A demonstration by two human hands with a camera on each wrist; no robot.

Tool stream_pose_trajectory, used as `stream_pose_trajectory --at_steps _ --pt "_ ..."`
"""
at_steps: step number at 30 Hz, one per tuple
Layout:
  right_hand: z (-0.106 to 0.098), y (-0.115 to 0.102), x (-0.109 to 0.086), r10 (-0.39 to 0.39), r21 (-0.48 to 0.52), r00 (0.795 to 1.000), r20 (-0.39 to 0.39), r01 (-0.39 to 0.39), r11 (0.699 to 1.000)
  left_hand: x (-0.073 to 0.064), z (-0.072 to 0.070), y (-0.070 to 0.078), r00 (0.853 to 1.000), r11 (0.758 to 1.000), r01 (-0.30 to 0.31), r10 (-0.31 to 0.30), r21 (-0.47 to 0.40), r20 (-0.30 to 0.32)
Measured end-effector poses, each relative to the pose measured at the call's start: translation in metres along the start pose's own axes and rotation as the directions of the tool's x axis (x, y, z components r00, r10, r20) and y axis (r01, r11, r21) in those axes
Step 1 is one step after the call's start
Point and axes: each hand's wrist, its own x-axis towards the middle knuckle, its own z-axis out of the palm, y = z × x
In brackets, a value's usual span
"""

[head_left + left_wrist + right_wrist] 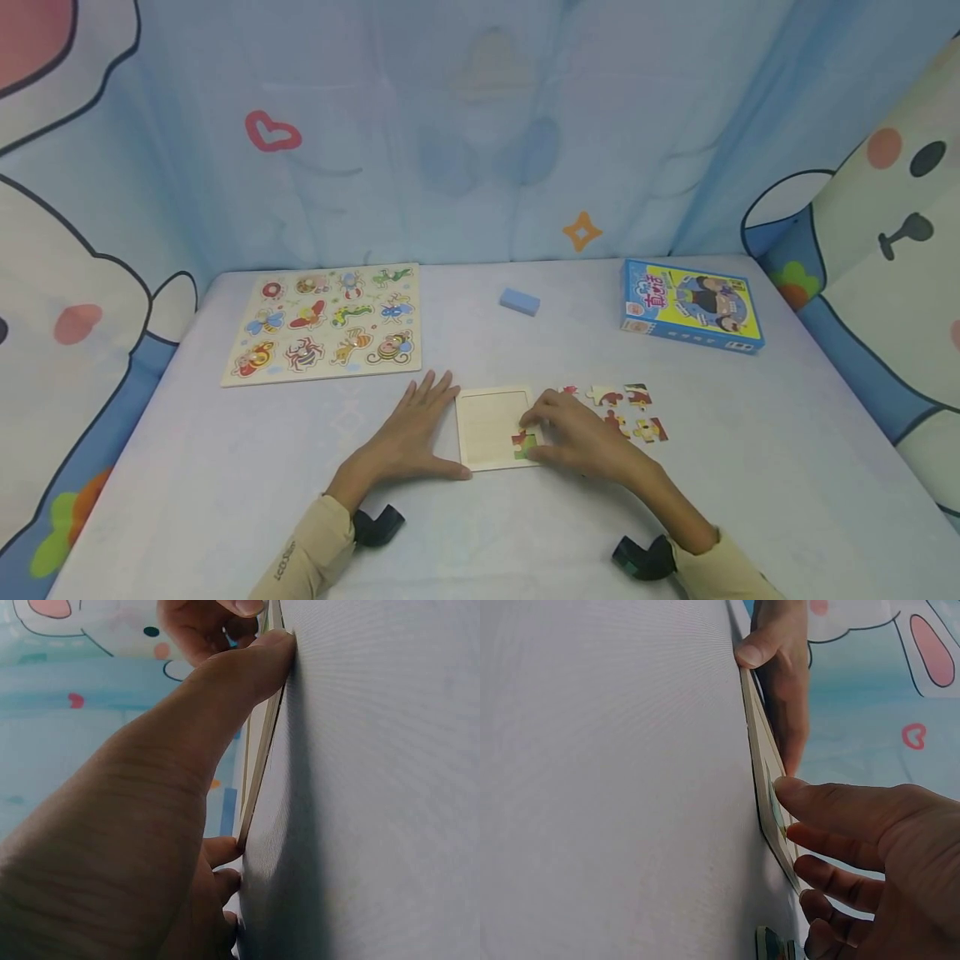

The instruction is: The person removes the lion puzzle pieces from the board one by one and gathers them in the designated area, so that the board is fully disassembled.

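A square wooden puzzle tray (pixel 487 425) lies in front of me, with a red and green puzzle piece (pixel 521 443) in its lower right corner. My right hand (pixel 581 437) has its thumb and fingertips around that piece; part of it is hidden behind the fingers. In the right wrist view the thumb (pixel 799 793) and forefinger meet the piece low at the tray's surface. My left hand (pixel 416 433) is spread at the tray's left side, thumb at the lower corner and fingertips near the upper one. The left wrist view shows its thumb (pixel 274 652) against the tray's edge.
Several loose puzzle pieces (pixel 639 396) lie right of the tray, some partly behind the right hand. A board with insect pictures (pixel 326 325) is at the back left. A blue block (pixel 520 302) sits at the back middle, and a blue and yellow box (pixel 690 305) at the back right.
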Motion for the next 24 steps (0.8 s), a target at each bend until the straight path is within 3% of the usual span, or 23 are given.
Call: stream_pose_trajectory --at_steps 17,24 --pt "0.0003 0.0053 0.0015 -0.002 0.058 1.0 0.017 0.001 0.998 -0.0003 -0.0026 0.0029 1.0 1.0 0.011 -0.011 0.005 0.012" --pt "-0.0031 0.0086 0.0012 -0.021 0.127 0.999 0.029 0.017 0.992 0.0 -0.0021 0.0022 1.0 1.0 0.012 -0.012 0.005 0.012"
